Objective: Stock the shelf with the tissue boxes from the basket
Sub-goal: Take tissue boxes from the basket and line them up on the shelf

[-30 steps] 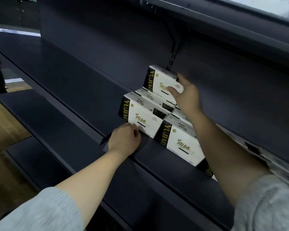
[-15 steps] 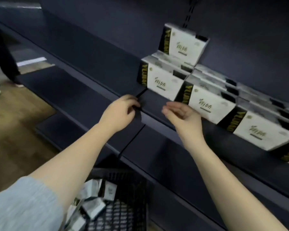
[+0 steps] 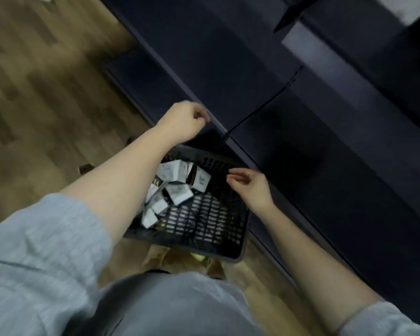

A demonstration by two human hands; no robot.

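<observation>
Our left hand [image 3: 183, 122] sits fisted on the front edge of the dark shelf [image 3: 264, 76], holding nothing we can make out. The tissue boxes [image 3: 177, 187] lie jumbled in the far left corner of the black basket [image 3: 204, 221] on the wood floor [image 3: 46, 93]. Our right hand [image 3: 249, 187] hovers over the basket's far right edge, fingers loose and empty. Best to reach down left and take a top box by its long sides; the shelf lip overhanging that edge crowds the lift.

The basket [image 3: 238, 248] lies open from above, its right half bare mesh and its left half heaped with tissue boxes [image 3: 177, 187], while the left forearm [image 3: 121, 180] crosses its left rim and the shelf edge [image 3: 243, 154] overhangs its far corner.
</observation>
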